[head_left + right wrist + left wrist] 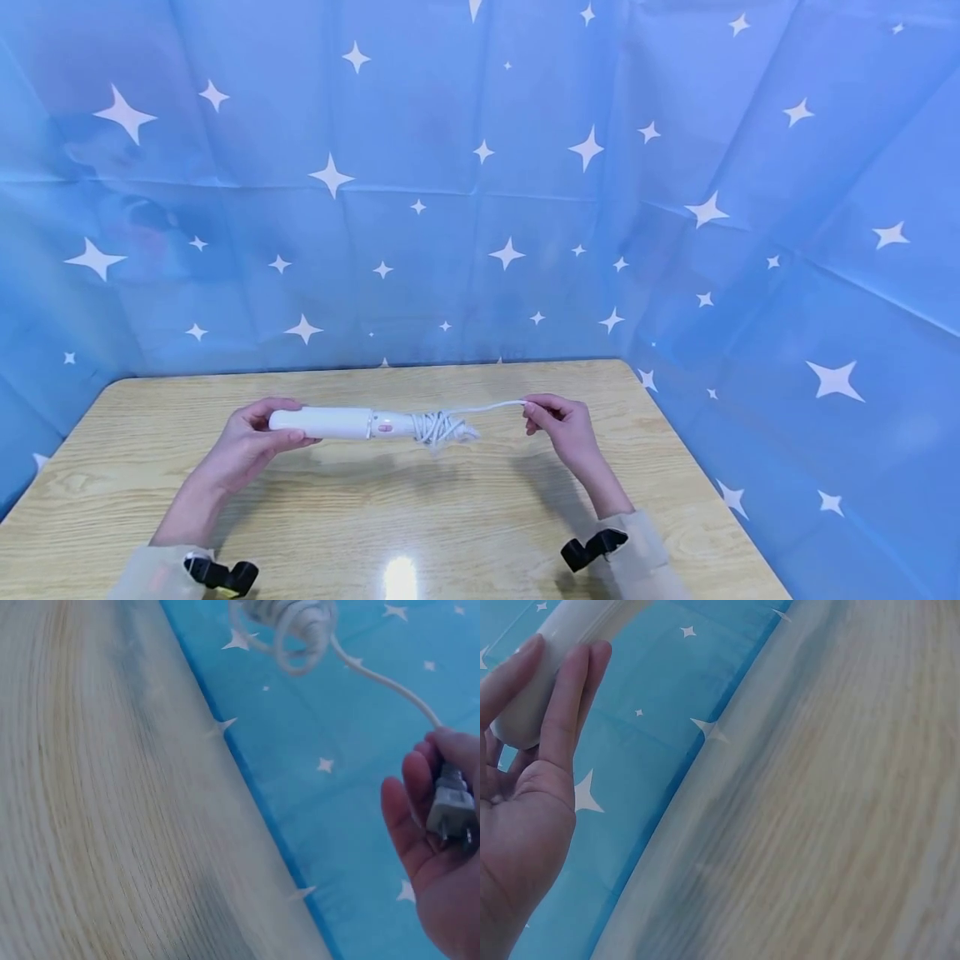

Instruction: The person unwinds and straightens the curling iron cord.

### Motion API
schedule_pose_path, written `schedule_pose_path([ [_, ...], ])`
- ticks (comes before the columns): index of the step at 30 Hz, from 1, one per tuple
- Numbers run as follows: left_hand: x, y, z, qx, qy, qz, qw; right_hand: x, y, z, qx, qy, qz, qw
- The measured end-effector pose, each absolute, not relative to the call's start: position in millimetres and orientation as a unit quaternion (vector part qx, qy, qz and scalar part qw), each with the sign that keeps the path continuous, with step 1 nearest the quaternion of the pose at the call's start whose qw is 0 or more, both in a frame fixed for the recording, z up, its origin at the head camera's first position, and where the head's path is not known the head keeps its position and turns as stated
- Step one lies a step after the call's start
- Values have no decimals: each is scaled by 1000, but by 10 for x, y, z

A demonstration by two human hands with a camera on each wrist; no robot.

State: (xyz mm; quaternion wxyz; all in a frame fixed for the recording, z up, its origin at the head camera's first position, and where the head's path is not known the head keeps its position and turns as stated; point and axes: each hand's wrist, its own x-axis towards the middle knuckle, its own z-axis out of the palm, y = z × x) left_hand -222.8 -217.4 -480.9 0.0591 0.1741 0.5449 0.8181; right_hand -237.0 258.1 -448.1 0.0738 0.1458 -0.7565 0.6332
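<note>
A white wand-shaped electric appliance (322, 422) with a small pink switch is held level above the wooden table. My left hand (251, 442) grips its thick rounded end between thumb and fingers; the left wrist view shows the same end of the appliance (529, 712) in the hand. White cord (438, 427) is wound in loose loops round the narrow end. From there a free stretch of cord (487, 407) runs to my right hand (566, 429), which pinches it just behind the two-pronged plug (452, 808). The plug's prongs point toward the palm.
The light wood table (360, 517) spreads below both hands, with a bright light reflection near its front. Blue cloth with white stars (450, 233) hangs behind the table and along its right side. A black wrist camera (221, 575) sits on each sleeve.
</note>
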Motion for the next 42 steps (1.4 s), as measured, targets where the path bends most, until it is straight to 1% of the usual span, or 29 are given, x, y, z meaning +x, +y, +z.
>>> schedule_pose_path([
  [3, -2222, -2201, -4835, 166, 537, 825, 59, -2353, 2623, -4486, 153, -754, 635, 71],
  [10, -2206, -2287, -4849, 151, 500, 852, 39, -2307, 2733, -4522, 159, -774, 611, 55],
  [16, -2199, -2319, -4850, 160, 485, 859, 37, -2262, 2815, -4531, 187, -804, 563, 45],
  [26, -2199, -2321, -4845, 183, 457, 870, 38, -2265, 2854, -4666, 189, -854, 485, 17],
  [34, -2192, -2306, -4835, 188, 460, 867, 33, -2268, 2846, -4713, 197, -883, 425, 16],
  [42, -2193, -2298, -4850, 195, 466, 863, 36, -2312, 2909, -4806, 199, -893, 403, 9],
])
